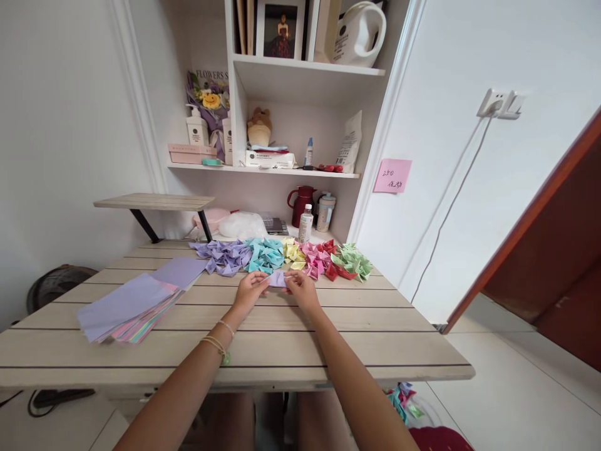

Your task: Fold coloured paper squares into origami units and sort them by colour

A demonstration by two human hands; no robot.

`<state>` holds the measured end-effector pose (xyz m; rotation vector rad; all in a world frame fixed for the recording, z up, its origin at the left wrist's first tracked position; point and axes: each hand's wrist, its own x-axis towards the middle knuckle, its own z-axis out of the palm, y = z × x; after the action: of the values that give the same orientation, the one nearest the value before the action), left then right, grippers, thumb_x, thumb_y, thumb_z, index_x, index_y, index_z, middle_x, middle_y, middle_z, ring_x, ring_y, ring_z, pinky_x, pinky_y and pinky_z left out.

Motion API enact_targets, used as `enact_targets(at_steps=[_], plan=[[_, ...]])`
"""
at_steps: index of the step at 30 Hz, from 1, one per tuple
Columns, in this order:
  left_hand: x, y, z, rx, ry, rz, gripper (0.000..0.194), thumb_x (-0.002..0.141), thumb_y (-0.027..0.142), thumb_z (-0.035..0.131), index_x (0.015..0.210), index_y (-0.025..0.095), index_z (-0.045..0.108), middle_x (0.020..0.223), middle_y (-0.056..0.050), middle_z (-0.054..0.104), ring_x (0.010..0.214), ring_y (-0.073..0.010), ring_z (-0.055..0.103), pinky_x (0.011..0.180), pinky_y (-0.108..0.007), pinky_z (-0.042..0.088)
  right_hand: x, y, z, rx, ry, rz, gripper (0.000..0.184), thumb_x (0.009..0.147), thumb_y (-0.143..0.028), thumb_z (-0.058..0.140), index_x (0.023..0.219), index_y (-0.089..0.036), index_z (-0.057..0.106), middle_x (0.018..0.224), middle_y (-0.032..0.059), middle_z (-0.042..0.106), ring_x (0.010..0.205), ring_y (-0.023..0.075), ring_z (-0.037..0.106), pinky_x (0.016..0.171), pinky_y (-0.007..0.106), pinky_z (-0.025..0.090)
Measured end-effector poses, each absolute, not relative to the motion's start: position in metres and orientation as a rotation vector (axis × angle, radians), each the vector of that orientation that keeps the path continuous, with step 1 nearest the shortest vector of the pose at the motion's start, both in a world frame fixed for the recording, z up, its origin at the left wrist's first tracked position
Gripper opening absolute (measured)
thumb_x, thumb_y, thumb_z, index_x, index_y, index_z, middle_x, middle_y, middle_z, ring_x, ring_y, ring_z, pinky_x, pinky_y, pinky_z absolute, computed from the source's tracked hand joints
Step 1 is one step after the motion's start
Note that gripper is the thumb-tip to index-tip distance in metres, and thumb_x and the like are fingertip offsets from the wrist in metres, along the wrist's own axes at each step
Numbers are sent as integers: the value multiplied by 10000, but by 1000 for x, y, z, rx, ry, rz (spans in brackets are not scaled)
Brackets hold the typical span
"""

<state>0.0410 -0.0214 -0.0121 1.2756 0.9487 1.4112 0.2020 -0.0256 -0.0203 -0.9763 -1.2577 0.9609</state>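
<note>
A small piece of folded purple paper (277,279) is held between my two hands, just above the middle of the slatted table. My left hand (252,289) pinches its left end, and my right hand (301,289) grips its right end. Right behind them lies a row of folded paper pieces: purple ones (228,257), blue ones (264,254), yellow ones (293,253), pink and red ones (319,258), and green ones (353,260). To the left, a fanned stack of coloured paper sheets (126,304) rests on the table, purple on top.
A small raised wooden stand (154,201) is at the back left. Behind the paper row stand a clear bottle (305,224), a dark red jug (303,203) and a cup (325,212). Beyond the table's right front edge, more folded paper (402,401) sits low in a clear container.
</note>
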Motion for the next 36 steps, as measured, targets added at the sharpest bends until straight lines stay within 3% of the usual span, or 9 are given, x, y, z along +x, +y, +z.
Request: enact_targets(at_steps=[8,17,36], plan=[[41,-19,-12,1320,926,1404,390,541,330,771,863,142,656,914,-78,688,784,-185,641,736,-303,512,199,-30,-19,-1039,-1426,920,360,649,-428,683,914,-185,698,841,61,701,625,200,654,604,334,539],[42,-20,-10,1274,951,1375,410,542,330,771,876,110,680,748,-62,711,686,-186,658,679,-300,534,203,-32,-16,-1143,-1646,693,415,682,-463,648,950,-153,706,754,64,708,639,194,627,614,300,497],[37,-12,-27,1556,981,1391,436,600,354,743,958,121,656,748,-80,714,703,-207,670,649,-293,531,202,-33,-17,-1262,-1648,637,346,751,-401,559,905,-138,721,656,46,698,584,177,640,567,256,474]])
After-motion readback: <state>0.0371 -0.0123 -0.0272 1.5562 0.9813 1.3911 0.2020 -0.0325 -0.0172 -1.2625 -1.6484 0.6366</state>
